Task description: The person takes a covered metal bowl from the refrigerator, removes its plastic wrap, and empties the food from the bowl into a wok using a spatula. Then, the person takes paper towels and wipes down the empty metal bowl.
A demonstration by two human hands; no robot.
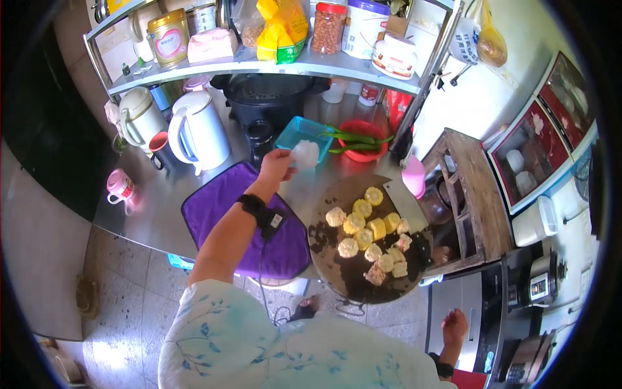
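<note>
**Left hand [275,166] pinching a white translucent piece [305,155]; right hand [455,324] well apart**

Left on my feed: reaching far over the worktop [152,217], thumb and fingers closed on the white piece. Can't tell what it's made of. It shows right at the near side of a blue tray [286,134]; can't tell if they touch. Black band [251,204] on that wrist.

Right: low at near right, fingers curled. I can't see whether anything is inside.

Round board [340,193] sits near, right of the left hand. On it: cut corn pieces [377,227], bunched, some yellow, some paler chunks mixed in. Cleaver [405,204] lies along the board's right side.

Just right of the tray: red bowl [363,157] with green peppers [356,137] lying across it. Purple cloth [220,201] on the near edge of the worktop, under the left forearm in my view. White kettle [197,133] far left of the hand, black pot [269,97] farther back.
</note>
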